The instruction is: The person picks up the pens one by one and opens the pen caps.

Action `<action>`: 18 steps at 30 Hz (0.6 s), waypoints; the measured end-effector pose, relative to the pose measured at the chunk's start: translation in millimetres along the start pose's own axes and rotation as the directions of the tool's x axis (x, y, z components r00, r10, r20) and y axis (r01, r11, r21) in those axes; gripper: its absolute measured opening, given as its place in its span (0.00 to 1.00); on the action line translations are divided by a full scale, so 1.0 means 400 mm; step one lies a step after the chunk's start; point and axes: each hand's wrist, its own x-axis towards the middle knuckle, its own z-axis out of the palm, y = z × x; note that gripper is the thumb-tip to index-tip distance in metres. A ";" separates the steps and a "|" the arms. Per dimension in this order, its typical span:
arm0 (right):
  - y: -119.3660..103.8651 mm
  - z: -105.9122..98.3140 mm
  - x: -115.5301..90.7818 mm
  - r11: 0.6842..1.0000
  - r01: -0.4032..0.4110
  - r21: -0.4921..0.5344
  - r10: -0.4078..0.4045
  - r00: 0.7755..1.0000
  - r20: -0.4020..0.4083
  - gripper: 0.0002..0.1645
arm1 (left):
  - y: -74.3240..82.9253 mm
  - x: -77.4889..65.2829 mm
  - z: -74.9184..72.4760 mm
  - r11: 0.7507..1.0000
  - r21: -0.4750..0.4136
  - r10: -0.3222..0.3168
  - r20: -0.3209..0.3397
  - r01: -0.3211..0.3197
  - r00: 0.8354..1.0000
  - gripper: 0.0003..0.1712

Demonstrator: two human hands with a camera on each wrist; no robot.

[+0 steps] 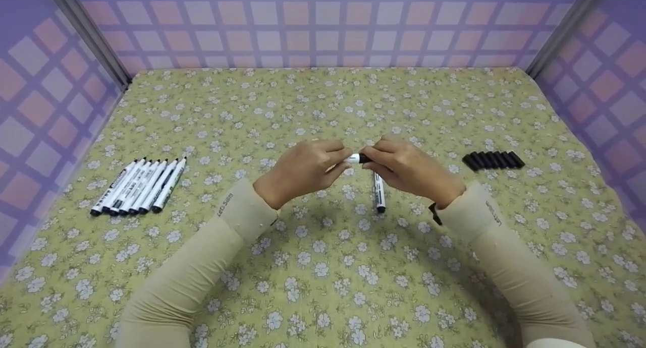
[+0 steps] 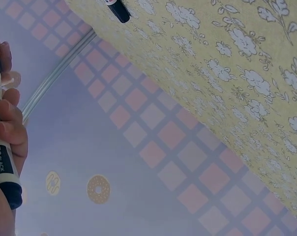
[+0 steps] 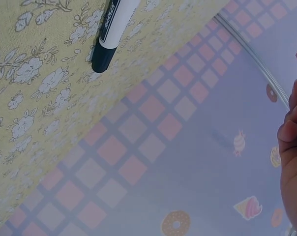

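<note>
Over the middle of the table, my left hand (image 1: 308, 166) grips the barrel of a white marker (image 1: 354, 158) held roughly level. The left wrist view shows curled fingers (image 2: 12, 125) around its label, with the dark butt end sticking out. Opposite it, my right hand (image 1: 404, 166) pinches the marker's black cap (image 1: 364, 158) between thumb and fingers. Only a short stretch of white barrel shows between the two hands. Another white marker (image 1: 379, 194) lies on the cloth below the right hand, its upper end hidden by that hand.
Several uncapped white markers (image 1: 139, 186) lie side by side at the left, black tips pointing away. A row of loose black caps (image 1: 493, 160) lies at the right. Flowered yellow cloth (image 1: 313, 287) covers the table, with checked purple panels (image 1: 323, 30) around it.
</note>
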 end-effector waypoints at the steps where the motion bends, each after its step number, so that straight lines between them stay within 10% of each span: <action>1: 0.000 0.002 0.001 1.000 0.005 -0.001 -0.005 1.000 -0.002 0.12 | 0.000 -0.001 -0.001 1.000 0.001 0.001 0.001 -0.001 1.000 0.12; 18: -0.011 0.016 0.001 0.999 0.033 -0.027 -0.034 0.999 -0.035 0.08 | 0.003 -0.006 -0.007 0.998 -0.055 -0.002 0.038 0.005 0.999 0.11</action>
